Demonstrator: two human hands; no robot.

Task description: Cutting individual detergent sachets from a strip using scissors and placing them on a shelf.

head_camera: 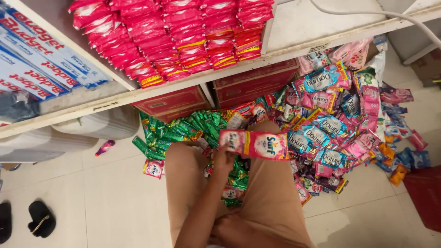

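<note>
My left hand (224, 160) reaches forward between my knees and pinches the left end of a red and pink strip of sachets (257, 144), held flat above the floor. My right hand (232, 229) lies low between my legs at the bottom edge, fingers curled; whether it holds anything is hidden. Under the strip lies a heap of green sachets (183, 128). To its right spreads a larger pile of blue, pink and purple sachets (330, 124).
A white shelf (138, 94) runs overhead with stacked red sachet packs (183, 36) and long blue and white boxes (36, 59). Red cartons (252, 85) stand under it. White jugs (92, 124), a small pink bottle (104, 147) and black sandals (40, 218) sit on the tiled floor at left.
</note>
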